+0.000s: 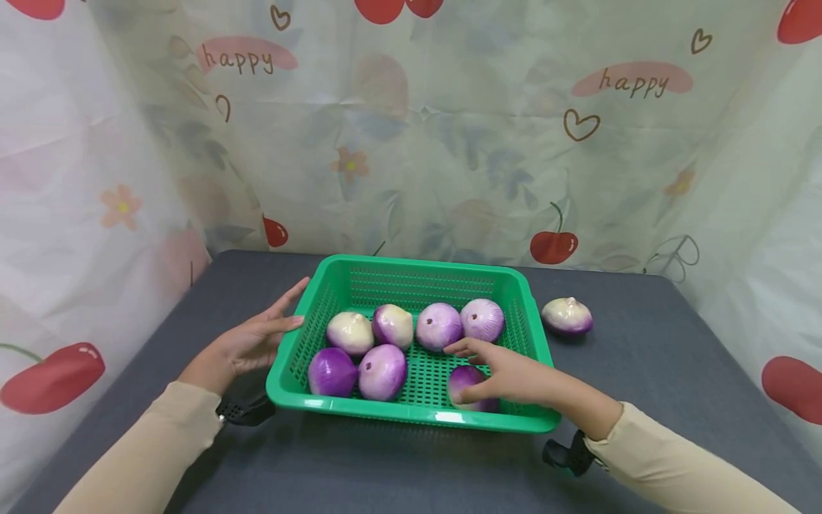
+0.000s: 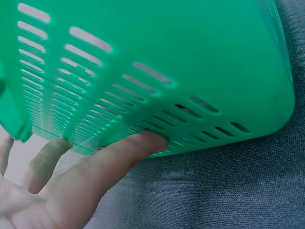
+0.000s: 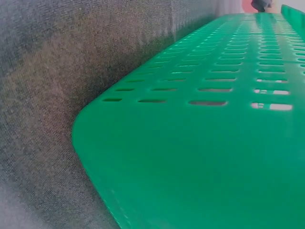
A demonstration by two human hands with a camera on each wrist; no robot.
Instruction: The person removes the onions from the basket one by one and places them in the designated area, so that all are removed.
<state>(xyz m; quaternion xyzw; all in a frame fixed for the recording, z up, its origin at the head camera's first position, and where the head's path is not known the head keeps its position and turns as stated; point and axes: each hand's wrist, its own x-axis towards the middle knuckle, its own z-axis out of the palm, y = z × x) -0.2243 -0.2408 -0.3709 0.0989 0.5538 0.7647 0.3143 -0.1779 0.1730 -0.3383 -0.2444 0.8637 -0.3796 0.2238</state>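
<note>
A green plastic basket (image 1: 420,421) holds several shiny purple-and-white turnips, among them a deep purple one (image 1: 332,372) at the front left. My left hand (image 1: 253,341) is at the basket's left end, fingers extended and spread; in the left wrist view the thumb (image 2: 138,143) lies along the slotted wall. Inside the basket, at the front right, my right hand (image 1: 507,371) is over a turnip (image 1: 457,382). Its thumb crosses in front of that turnip, while its fingers stand apart above it. The right wrist view shows the basket's outer wall, not the hand.
Another turnip (image 1: 568,316) lies on the dark grey tabletop (image 1: 642,357), right of the basket. A patterned curtain (image 1: 424,143) hangs behind the table and along both sides. A thin looped cord (image 1: 677,253) is by the back right corner.
</note>
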